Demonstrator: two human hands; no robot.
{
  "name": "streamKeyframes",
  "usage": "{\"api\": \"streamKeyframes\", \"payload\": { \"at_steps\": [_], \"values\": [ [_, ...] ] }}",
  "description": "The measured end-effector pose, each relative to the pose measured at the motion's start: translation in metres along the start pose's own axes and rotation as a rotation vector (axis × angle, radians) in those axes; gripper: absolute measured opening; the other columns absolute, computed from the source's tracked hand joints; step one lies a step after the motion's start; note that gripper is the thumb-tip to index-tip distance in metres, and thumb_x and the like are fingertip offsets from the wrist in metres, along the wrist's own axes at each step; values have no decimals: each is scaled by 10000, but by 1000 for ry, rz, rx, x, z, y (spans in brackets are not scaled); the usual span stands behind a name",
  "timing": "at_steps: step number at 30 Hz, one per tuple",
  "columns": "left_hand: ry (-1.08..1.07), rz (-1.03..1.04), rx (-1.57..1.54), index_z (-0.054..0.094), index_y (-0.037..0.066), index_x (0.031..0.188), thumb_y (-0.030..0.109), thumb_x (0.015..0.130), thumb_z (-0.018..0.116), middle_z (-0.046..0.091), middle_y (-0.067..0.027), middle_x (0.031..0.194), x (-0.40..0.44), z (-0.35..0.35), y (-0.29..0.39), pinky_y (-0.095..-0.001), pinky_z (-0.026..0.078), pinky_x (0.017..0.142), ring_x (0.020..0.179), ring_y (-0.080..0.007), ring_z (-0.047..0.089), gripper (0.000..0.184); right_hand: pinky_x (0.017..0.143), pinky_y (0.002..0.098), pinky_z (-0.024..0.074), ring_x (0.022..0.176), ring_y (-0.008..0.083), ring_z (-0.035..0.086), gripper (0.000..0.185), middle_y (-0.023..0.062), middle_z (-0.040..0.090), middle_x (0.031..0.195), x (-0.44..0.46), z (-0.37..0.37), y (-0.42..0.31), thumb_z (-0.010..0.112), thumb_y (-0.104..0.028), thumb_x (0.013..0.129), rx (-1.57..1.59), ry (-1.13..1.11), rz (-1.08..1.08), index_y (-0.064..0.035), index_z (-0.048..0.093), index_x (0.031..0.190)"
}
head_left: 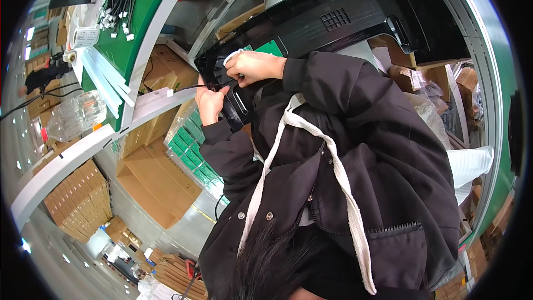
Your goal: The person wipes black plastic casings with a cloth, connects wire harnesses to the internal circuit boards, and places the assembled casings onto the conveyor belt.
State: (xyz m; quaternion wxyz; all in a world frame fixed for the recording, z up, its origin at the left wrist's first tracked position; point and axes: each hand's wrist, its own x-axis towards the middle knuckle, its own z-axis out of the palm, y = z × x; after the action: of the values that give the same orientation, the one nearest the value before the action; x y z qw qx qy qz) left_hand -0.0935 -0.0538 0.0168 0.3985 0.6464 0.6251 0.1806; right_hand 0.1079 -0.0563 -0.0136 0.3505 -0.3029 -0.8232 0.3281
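A large black plastic housing (311, 25) lies across the upper middle. My left hand (210, 101) is closed at its left end, around a thin black cable (187, 88) whose white connector (170, 93) sticks out to the left. My right hand (252, 68) is just above and to the right, its fingers curled together at the same cable, over the housing. A white item (232, 55), too small to make out, shows at its fingers. A green board (270, 48) lies in the housing behind my right hand.
Black cables with white connectors (119, 0) and pale strips (106, 80) lie on the green bench (145, 19) at upper left. A plastic bottle (75, 115) is at left. An open cardboard box (158, 180) stands below. White metal frame bars (61, 164) curve round the work area.
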Motion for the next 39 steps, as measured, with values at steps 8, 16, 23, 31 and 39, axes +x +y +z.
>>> {"api": "streamKeyframes", "payload": {
  "at_steps": [8, 16, 23, 31, 39],
  "values": [
    [-23, -65, -56, 477, 30, 1158, 0, 609, 743, 665, -109, 926, 7, -1, 2, -295, 487, 729, 829, -196, 648, 611, 678, 363, 438, 757, 258, 537, 220, 64, 497, 715, -1, -4, -2, 705, -94, 574, -35, 67, -24, -40, 495, 618],
    [2, -34, -21, 502, 31, 1127, 11, 617, 736, 657, -119, 941, 0, 0, 12, -309, 485, 733, 840, -214, 643, 561, 664, 369, 446, 761, 262, 552, 198, 76, 512, 705, -2, -4, -3, 690, -104, 571, -86, 95, -69, -34, 512, 624],
    [43, 123, -67, 453, 47, 1270, 75, 662, 702, 625, -180, 1039, 7, 4, -24, -350, 472, 796, 923, -293, 616, 658, 675, 371, 458, 757, 249, 568, 130, 61, 551, 803, -16, -30, -17, 656, -168, 706, -145, 233, -121, -81, 604, 789],
    [73, 198, -434, 470, -23, 1212, -48, 716, 646, 584, -118, 1096, 11, 19, -32, -318, 424, 890, 979, -204, 567, 528, 908, 399, 393, 969, 230, 563, 307, 67, 585, 942, -129, -225, -74, 729, -227, 633, -1007, 81, 701, -110, 603, 888],
    [18, 419, -393, 391, -23, 1281, 27, 704, 700, 527, -149, 1192, 6, -14, 58, -326, 414, 904, 1066, -225, 529, 657, 544, 391, 490, 615, 298, 602, 155, 104, 559, 703, -203, -270, -123, 609, -193, 720, -943, -39, 583, -66, 522, 737]
  ]
}}
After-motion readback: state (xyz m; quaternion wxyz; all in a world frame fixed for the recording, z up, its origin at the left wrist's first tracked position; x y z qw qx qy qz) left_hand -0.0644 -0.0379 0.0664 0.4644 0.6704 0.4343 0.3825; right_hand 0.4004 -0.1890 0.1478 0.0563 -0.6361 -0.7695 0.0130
